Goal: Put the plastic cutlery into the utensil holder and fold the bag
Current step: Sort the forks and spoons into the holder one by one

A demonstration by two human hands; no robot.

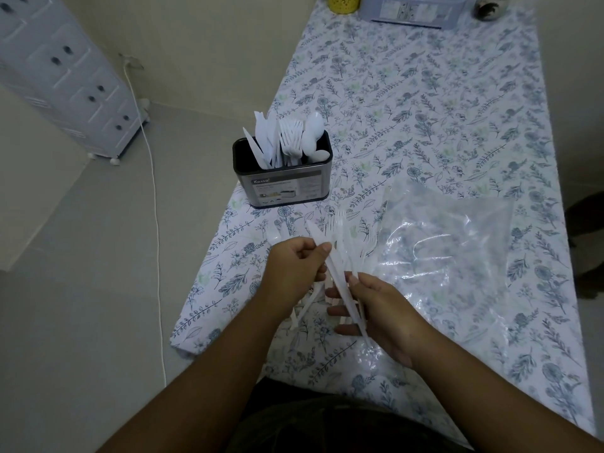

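Observation:
A dark metal utensil holder (282,183) stands near the table's left edge, with white plastic knives, forks and spoons upright in it. In front of it, above the table, my left hand (295,269) pinches white plastic knives (315,232) between thumb and fingers. My right hand (380,313) holds a bundle of white plastic forks and knives (343,256) by their handles, tines pointing away from me. A clear, crumpled plastic bag (447,253) lies flat on the table just right of my hands.
The table wears a floral cloth (425,109). At its far end stand a yellow cup (343,3), a grey plastic box (411,11) and a dark jar (490,8). A white drawer cabinet (65,76) and a white cable (153,207) are on the floor to the left.

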